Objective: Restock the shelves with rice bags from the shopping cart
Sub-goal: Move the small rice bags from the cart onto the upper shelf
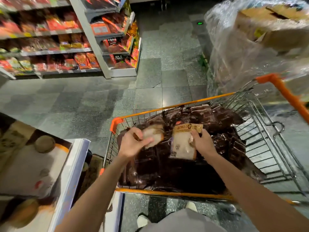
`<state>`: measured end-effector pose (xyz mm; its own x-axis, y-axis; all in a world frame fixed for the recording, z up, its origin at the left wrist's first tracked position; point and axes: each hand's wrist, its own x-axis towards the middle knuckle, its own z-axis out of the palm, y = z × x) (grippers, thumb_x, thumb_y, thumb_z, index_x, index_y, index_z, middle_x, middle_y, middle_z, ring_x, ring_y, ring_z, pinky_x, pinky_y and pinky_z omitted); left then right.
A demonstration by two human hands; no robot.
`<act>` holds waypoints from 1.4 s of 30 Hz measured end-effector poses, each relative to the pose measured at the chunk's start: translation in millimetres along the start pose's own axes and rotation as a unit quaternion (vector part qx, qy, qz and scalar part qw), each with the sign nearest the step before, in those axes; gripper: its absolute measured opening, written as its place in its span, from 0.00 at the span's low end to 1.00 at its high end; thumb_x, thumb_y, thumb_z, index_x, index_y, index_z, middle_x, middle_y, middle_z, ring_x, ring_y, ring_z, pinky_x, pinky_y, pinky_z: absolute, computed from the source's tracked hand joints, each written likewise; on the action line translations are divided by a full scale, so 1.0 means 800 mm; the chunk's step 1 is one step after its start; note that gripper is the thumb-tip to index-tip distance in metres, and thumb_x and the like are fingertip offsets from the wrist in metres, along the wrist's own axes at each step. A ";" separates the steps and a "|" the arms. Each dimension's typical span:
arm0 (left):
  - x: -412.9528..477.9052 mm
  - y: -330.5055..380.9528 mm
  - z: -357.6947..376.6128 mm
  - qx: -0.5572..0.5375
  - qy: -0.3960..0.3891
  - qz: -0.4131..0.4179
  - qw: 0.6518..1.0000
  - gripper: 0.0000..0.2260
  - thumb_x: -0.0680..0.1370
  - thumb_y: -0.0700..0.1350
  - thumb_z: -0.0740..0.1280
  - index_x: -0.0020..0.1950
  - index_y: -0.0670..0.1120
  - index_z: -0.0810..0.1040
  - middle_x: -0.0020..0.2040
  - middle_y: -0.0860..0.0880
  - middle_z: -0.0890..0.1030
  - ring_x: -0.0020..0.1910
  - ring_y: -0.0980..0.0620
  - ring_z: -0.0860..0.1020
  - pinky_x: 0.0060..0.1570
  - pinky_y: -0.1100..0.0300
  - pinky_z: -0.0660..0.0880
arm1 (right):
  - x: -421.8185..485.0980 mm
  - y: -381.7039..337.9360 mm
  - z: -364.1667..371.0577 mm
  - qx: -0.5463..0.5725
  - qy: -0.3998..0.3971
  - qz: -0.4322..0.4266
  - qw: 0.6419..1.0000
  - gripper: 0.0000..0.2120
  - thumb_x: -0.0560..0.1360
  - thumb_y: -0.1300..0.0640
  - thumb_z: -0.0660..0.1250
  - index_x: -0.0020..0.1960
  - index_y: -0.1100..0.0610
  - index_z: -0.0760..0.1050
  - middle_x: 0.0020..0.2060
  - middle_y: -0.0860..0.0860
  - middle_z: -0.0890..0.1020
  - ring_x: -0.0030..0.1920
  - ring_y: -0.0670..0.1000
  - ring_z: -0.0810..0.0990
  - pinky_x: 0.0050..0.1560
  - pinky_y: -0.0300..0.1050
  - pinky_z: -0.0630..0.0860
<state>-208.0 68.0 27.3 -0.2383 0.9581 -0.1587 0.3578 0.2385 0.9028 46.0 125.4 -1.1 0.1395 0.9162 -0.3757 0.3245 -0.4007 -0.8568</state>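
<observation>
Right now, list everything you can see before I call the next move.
shopping cart: one, orange-rimmed wire, centre right
dark packs: many, dark brown, filling the cart
tan-topped rice bag: one, white, on the packs
blurred rice bag: one, white, above the cart's left end
shelves: grey, upper left
snack packets: many, red and orange, on the shelves
wrapped boxes: clear film, upper right
left hand: grips the blurred rice bag
right hand: holds the tan-topped rice bag's edge
</observation>
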 end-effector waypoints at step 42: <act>-0.057 -0.085 0.021 -0.190 -0.023 -0.195 0.962 0.29 0.79 0.45 0.69 0.74 0.43 0.56 0.66 0.41 0.76 0.56 0.52 0.79 0.40 0.68 0.78 | 0.009 -0.032 0.060 -0.112 -0.142 0.101 0.978 0.18 0.74 0.55 0.74 0.58 0.62 0.74 0.45 0.52 0.78 0.41 0.49 0.74 0.37 0.40 0.69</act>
<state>-206.7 10.4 -33.7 -0.2447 0.8152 -0.5250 -0.1097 0.5147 0.8503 -6.4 141.9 0.9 -0.0337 0.7677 -0.6399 0.5181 -0.5341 -0.6681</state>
